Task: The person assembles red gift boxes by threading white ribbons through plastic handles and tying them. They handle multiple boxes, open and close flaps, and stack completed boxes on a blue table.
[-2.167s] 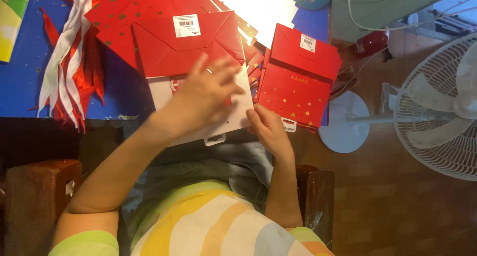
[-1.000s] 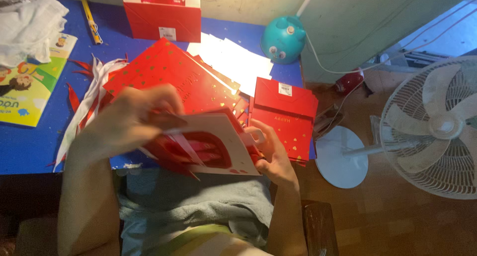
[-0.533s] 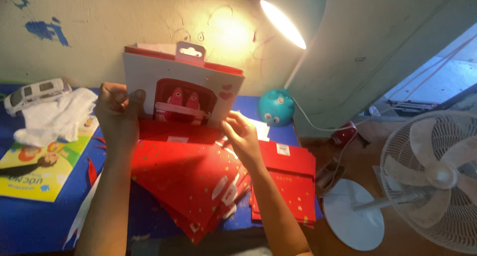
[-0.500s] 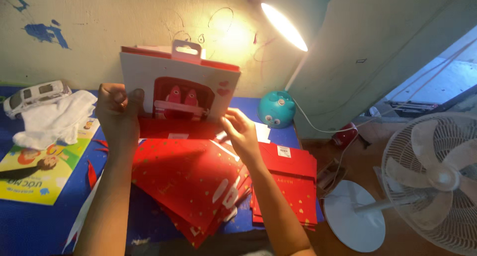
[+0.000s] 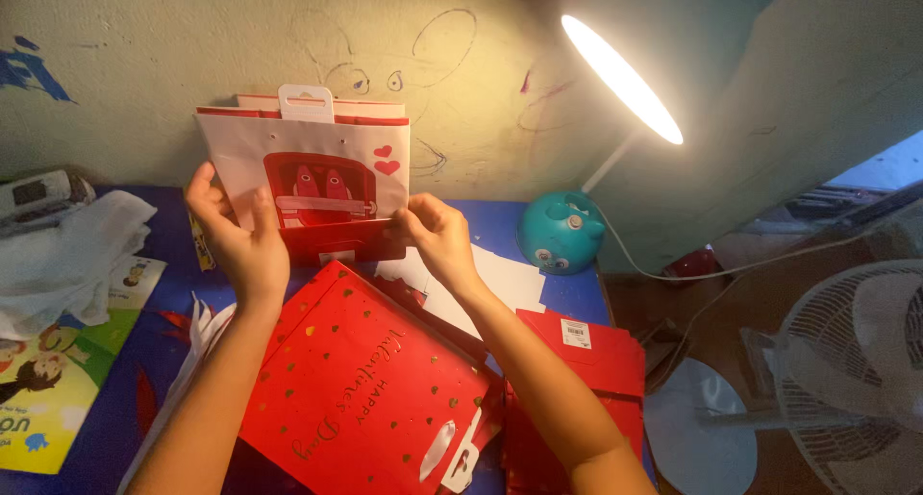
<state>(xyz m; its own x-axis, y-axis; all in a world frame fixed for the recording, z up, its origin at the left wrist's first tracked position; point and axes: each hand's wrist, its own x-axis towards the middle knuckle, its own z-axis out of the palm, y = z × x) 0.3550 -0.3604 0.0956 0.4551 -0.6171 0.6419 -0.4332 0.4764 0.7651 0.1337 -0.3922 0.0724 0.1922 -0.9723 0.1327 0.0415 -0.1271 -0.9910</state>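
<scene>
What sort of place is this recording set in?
Probably a home craft desk: a blue table against a scribbled-on wall, a lit desk lamp, and a floor fan. Both hands hold a white and red gift bag.

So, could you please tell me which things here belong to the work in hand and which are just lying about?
In hand:
- white and red gift bag, held upright by left hand and right hand
- flat red gift bags

Lying about:
- teal desk lamp
- white cloth
- picture book
- floor fan
</scene>
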